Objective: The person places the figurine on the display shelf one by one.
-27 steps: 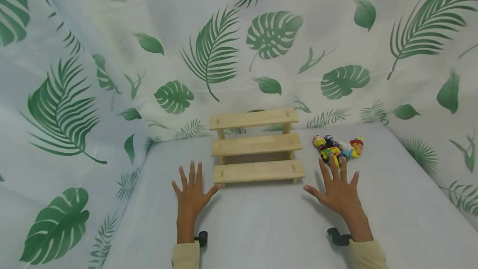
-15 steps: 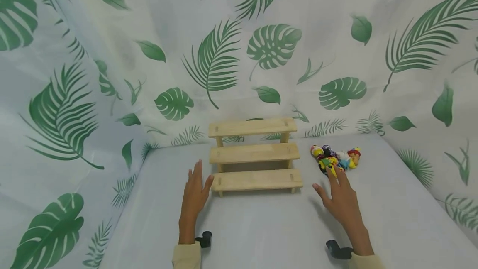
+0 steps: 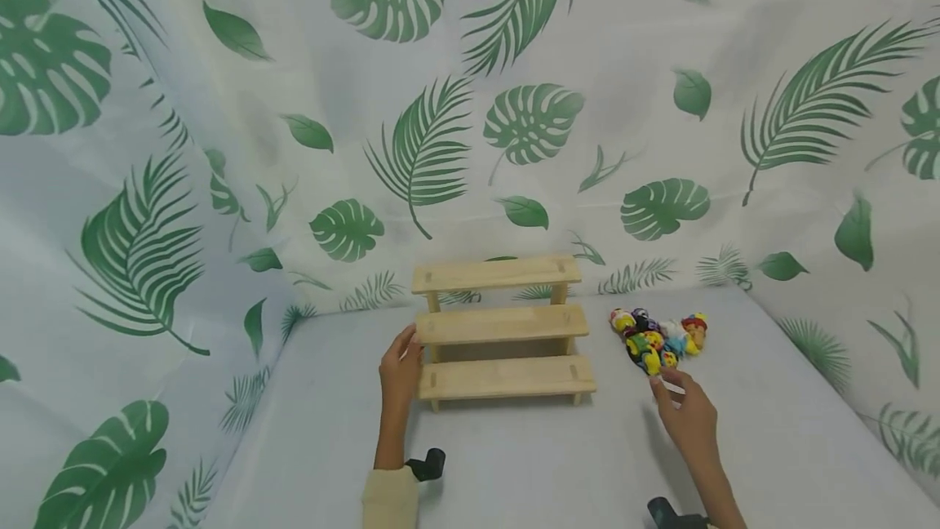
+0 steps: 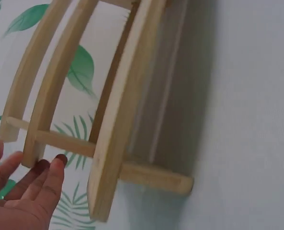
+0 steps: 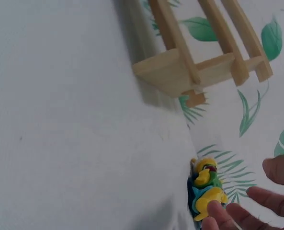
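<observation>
A three-tier wooden step stand (image 3: 507, 378) stands on the white surface near the back wall. My left hand (image 3: 400, 378) is at its left side, fingertips right at the end of the middle board; the left wrist view shows the thumb and loosely bent fingers (image 4: 53, 184) around that end, apart from each other. A cluster of small, brightly coloured figurines (image 3: 646, 343) lies right of the stand. My right hand (image 3: 686, 415) hovers at the cluster's near edge, thumb and fingers apart with nothing between them. In the right wrist view, yellow, green and blue figurines (image 5: 208, 187) show beyond the fingertips.
White sheeting printed with green leaves (image 3: 532, 125) forms the back and side walls. The white surface (image 3: 529, 464) stretches in front of the stand. A black camera mount (image 3: 427, 464) sits on the left wrist and another mount (image 3: 671, 514) on the right wrist.
My left hand has turned from spread fingers and moved in to the stand's left end. My right hand's spread fingers have bent and drawn together beside the figurines. The head view has tilted up.
</observation>
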Demonstrator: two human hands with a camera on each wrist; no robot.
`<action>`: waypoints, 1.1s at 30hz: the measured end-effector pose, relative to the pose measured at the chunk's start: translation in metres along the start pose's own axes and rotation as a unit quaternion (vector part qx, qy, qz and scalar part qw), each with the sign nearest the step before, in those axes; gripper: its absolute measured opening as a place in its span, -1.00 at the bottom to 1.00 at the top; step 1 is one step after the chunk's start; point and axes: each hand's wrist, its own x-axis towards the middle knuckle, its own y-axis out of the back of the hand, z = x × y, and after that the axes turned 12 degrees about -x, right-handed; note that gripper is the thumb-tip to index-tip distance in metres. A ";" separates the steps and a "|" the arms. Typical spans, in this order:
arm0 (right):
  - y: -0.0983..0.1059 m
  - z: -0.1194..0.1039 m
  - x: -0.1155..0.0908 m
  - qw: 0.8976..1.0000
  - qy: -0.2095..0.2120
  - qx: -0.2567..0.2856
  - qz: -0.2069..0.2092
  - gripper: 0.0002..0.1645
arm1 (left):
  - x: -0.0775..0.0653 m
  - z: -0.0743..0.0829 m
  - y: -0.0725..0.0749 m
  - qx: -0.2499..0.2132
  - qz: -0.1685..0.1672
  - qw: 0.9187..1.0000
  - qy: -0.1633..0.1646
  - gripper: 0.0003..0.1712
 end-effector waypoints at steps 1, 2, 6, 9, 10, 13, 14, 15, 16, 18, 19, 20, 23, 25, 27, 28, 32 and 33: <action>-0.001 0.003 0.002 1.000 -0.013 0.011 -0.006 -0.37 | 0.000 -0.001 -0.001 -0.016 0.009 1.000 0.014 -0.54; -0.003 0.007 0.005 0.999 -0.028 0.027 -0.019 -0.35 | 0.000 -0.001 -0.002 -0.033 0.017 0.999 0.023 -0.56; -0.017 0.025 0.018 0.990 -0.091 0.085 -0.065 -0.26 | -0.001 -0.003 -0.005 -0.069 0.043 0.996 0.039 -0.62; -0.027 0.034 0.027 0.979 -0.142 0.120 -0.086 -0.25 | -0.001 -0.006 -0.005 -0.074 0.061 0.994 0.044 -0.65; -0.028 0.033 0.028 0.976 -0.152 0.128 -0.087 -0.26 | 0.000 -0.006 -0.004 -0.073 0.065 0.994 0.044 -0.66; -0.019 0.020 0.027 0.967 -0.175 0.162 -0.090 -0.31 | 0.003 -0.008 -0.003 -0.074 0.065 0.994 0.046 -0.66; -0.012 0.014 0.027 0.964 -0.176 0.176 -0.092 -0.31 | 0.004 -0.008 -0.003 -0.075 0.064 0.994 0.046 -0.67; -0.006 0.008 0.026 0.960 -0.178 0.192 -0.095 -0.31 | 0.005 -0.008 -0.003 -0.076 0.062 0.994 0.045 -0.67; -0.001 0.003 0.027 0.958 -0.179 0.204 -0.098 -0.30 | 0.007 -0.007 -0.004 -0.076 0.059 0.994 0.044 -0.68; 0.005 -0.001 0.031 0.951 -0.187 0.225 -0.102 -0.29 | 0.009 -0.005 -0.005 -0.082 0.052 0.994 0.044 -0.70; 0.006 -0.001 0.033 0.948 -0.190 0.235 -0.102 -0.27 | 0.010 -0.004 -0.006 -0.085 0.049 0.994 0.046 -0.71; 0.008 0.000 0.036 0.944 -0.195 0.246 -0.103 -0.25 | 0.011 -0.003 -0.006 -0.088 0.044 0.994 0.049 -0.71; 0.007 0.004 0.044 0.936 -0.214 0.260 -0.100 -0.20 | 0.012 -0.002 -0.007 -0.104 0.033 0.992 0.063 -0.71; 0.007 0.007 0.049 0.932 -0.224 0.265 -0.102 -0.15 | 0.012 -0.003 -0.007 -0.111 0.029 0.991 0.072 -0.71; 0.006 0.011 0.054 0.928 -0.234 0.267 -0.109 -0.13 | 0.012 -0.003 -0.008 -0.114 0.029 0.990 0.077 -0.71; 0.004 0.012 0.056 0.927 -0.238 0.269 -0.112 -0.13 | 0.013 -0.004 -0.008 -0.114 0.029 0.990 0.079 -0.72; -0.002 0.018 0.062 0.920 -0.250 0.275 -0.120 -0.10 | 0.014 -0.006 -0.008 -0.105 0.032 0.991 0.079 -0.73; -0.004 0.018 0.063 0.921 -0.251 0.273 -0.119 -0.11 | 0.014 -0.006 -0.008 -0.102 0.032 0.991 0.077 -0.73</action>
